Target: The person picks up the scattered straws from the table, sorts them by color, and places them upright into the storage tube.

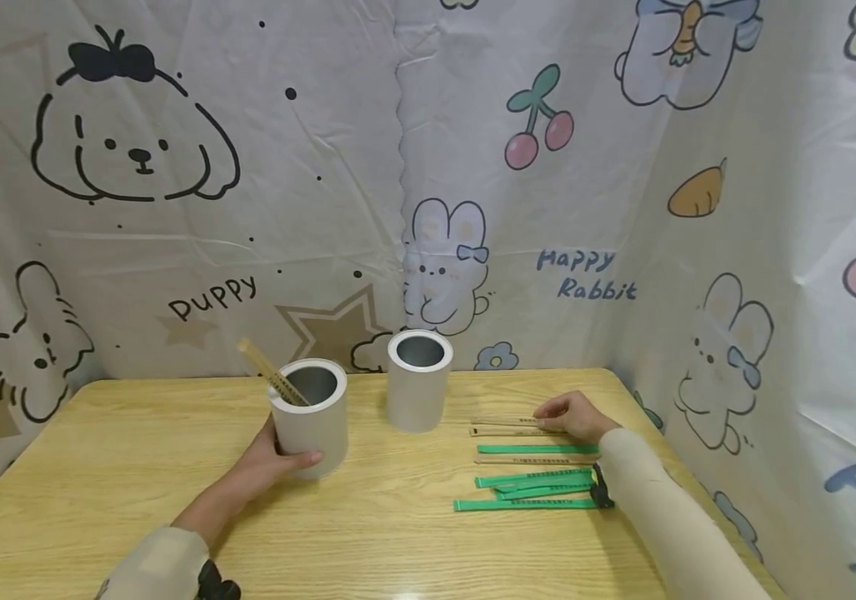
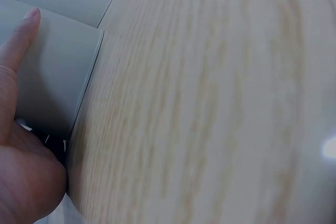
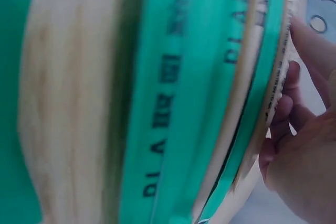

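White cylindrical cup (image 1: pixel 312 446), flat tan printed stick (image 1: pixel 274 375) inside, gripped by left hand (image 1: pixel 272 457) | farthest tan stick (image 1: pixel 501 422) touched by right hand (image 1: pixel 576 417), fingers bent; whether pinched cannot be told

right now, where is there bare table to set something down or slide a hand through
Bare table lies left of the left hand and its held cup, and between that cup and the green strips. It is crowded at right, where the right hand meets the tan strips; the gap to the other cup is narrow.
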`<action>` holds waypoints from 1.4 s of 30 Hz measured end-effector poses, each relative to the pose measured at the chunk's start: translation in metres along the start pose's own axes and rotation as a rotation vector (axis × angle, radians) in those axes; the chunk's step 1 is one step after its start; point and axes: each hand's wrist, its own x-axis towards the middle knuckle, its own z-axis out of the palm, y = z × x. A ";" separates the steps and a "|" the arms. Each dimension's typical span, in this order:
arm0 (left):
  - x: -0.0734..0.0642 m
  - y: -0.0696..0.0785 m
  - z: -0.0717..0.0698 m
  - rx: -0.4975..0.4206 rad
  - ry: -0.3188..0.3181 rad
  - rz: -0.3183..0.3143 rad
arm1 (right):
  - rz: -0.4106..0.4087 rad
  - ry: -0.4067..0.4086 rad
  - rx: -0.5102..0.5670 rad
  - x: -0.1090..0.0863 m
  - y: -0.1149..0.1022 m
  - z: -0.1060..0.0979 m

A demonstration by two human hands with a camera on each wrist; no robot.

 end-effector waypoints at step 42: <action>0.002 -0.001 0.001 -0.002 0.022 0.014 | -0.298 -0.175 1.110 0.024 -0.330 0.128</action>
